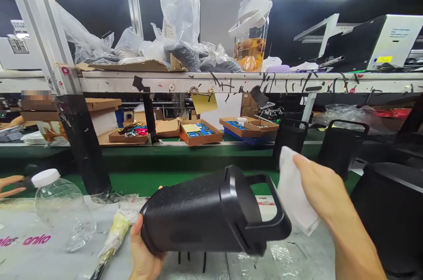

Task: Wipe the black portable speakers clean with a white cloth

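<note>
Black housing (188,220), long axis nearly level, handle (282,217) rightward

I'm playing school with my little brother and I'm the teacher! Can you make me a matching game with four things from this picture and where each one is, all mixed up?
Things:
1. White cloth
2. Black case with a handle
3. Clear bottle
4. Jug of orange-brown liquid

Places:
A. Up on the shelf
B. In the person's right hand
C. On the table
D. In the person's left hand

Right pairs: 1-B, 2-D, 3-C, 4-A.
</note>
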`<state>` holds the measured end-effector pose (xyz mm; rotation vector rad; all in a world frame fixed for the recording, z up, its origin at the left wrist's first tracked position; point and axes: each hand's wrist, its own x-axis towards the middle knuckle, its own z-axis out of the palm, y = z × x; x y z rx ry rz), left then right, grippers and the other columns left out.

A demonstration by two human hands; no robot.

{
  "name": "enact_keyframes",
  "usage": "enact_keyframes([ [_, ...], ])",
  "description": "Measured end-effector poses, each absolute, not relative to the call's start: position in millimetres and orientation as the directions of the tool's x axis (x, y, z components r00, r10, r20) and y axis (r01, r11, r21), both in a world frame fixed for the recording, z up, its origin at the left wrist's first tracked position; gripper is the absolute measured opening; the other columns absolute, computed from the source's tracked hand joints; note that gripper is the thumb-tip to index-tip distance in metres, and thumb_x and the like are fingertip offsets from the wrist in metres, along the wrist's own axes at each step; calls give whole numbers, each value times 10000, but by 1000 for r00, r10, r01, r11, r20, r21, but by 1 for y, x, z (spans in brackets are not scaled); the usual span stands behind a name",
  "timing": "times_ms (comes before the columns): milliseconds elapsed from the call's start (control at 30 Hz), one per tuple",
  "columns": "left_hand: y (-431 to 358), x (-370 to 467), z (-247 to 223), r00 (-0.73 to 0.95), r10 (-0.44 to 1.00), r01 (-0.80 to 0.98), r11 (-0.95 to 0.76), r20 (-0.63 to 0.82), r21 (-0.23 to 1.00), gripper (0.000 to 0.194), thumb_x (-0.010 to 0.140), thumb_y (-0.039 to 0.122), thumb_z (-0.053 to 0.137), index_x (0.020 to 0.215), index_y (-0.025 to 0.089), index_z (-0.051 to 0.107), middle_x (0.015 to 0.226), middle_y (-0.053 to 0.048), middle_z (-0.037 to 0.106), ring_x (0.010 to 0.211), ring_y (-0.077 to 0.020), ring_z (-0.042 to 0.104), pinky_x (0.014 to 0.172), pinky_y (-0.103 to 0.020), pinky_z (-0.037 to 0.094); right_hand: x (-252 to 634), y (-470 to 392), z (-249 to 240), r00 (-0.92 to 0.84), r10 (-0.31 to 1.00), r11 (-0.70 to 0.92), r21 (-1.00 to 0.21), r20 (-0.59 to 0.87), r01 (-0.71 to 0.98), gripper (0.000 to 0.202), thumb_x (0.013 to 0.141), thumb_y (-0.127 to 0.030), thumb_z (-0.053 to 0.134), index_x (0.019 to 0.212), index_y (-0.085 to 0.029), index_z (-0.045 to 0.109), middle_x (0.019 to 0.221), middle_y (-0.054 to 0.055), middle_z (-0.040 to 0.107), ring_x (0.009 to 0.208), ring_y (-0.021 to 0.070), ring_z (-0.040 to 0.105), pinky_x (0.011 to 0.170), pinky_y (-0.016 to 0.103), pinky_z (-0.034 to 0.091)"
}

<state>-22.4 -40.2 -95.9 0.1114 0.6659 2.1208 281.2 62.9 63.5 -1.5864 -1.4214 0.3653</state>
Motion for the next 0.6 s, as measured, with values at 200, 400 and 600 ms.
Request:
enact_keyframes([
  [200, -45, -19, -89, -715, 699, -525, -523, -14, 671, 789, 589, 575, 704, 1313, 321, 521, 1116, 3, 731, 1134, -288, 623, 925, -358, 536, 243, 91, 32, -148, 988, 76, -978, 47, 195, 355, 713, -514, 563, 657, -176, 655, 667, 29, 655, 617, 182, 562, 561, 269, 414],
  [400, -52, -8, -90, -724, 603, -151, -613, 335, 775, 1150, 442, 631, 811, 1443, 317, 340, 1404, 17, 534, 1392, -330, 327, 1130, -332, 329, 214, 115, 6, -189, 981, -24, -999, -33, 47, 335, 710, -483, 576, 710, -161, 668, 643, 57, 670, 615, 210, 611, 571, 298, 466],
  [600, -68, -10, -77, -709, 624, -58, -515, 328, 855, 885, 609, 704, 679, 1377, 338, 435, 1376, -13, 542, 1337, -363, 399, 1047, -437, 434, 231, 90, 31, -30, 994, 109, -993, 108, 37, 401, 686, -571, 551, 700, -187, 667, 643, 48, 675, 576, 212, 596, 531, 308, 463],
])
